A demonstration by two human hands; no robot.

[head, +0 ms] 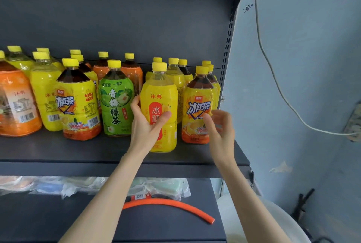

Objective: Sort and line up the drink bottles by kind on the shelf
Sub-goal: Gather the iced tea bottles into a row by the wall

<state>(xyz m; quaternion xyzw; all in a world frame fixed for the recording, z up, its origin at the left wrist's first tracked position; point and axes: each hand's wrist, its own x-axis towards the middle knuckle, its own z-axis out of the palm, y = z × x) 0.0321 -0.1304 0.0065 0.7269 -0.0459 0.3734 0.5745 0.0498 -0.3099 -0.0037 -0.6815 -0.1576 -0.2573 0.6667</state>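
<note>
Several yellow-capped drink bottles stand on the dark shelf (pixel 82 154). My left hand (pixel 145 125) grips a yellow pear-drink bottle (pixel 162 90) near the shelf's front edge. To its right stands an iced black tea bottle (pixel 199 94); my right hand (pixel 220 127) hovers just in front of it with fingers spread, holding nothing. Left of the held bottle a green plum-tea bottle (pixel 116 98) stands upright. Further left are another iced black tea bottle (pixel 77 100), a yellow bottle (pixel 44 94) and an orange bottle (pixel 16 102). More bottles stand in rows behind.
The shelf's right upright (pixel 227 51) with slots stands close to the rightmost bottles. A pale blue wall with a white cable (pixel 281 90) lies beyond. On the lower shelf lie plastic-wrapped packs (pixel 64 184) and an orange curved tube (pixel 175 206).
</note>
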